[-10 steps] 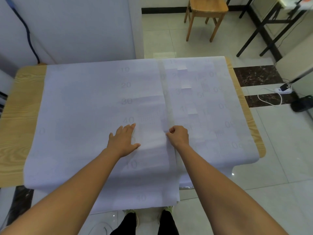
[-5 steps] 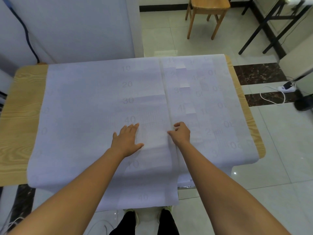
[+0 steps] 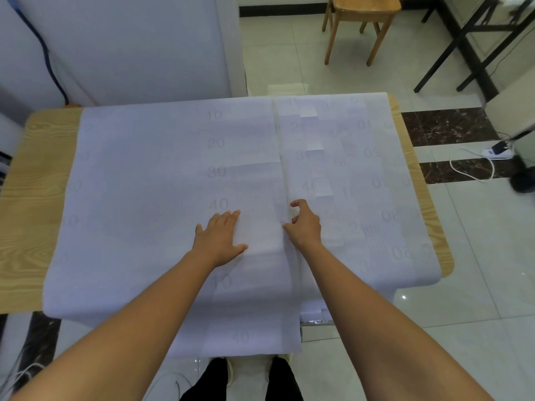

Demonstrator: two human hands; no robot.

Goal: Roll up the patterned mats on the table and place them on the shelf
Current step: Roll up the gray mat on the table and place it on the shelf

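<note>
Head view: our flat left hand [image 3: 218, 235] pinned the left mat [image 3: 139, 198] to the counter [image 3: 26, 198], seemingly so our right hand [image 3: 305, 224], fingers [image 3: 296, 203] half-curled, could lift its edge; grasp unclear.

Left hand [image 3: 219, 237]: palm down, laid flat; four fingers straight and close together, pointing away from the body; thumb splayed towards the right hand
Right hand [image 3: 304, 224]: just beside the left hand, a gap between them; back up, fingers half curled, claw-like; forefinger hooked forward, thumb tip low on the side facing the left hand; the two tips apart, nothing seen pinched
Left forearm [image 3: 130, 319]: bare, stretched forward, reaches the left hand from behind and outside; wrist straight
Right forearm [image 3: 376, 314]: bare, stretched forward, reaches the right hand from behind and outside
Legs [image 3: 282, 383]: dark trousers, between the forearms, well behind both hands
</note>
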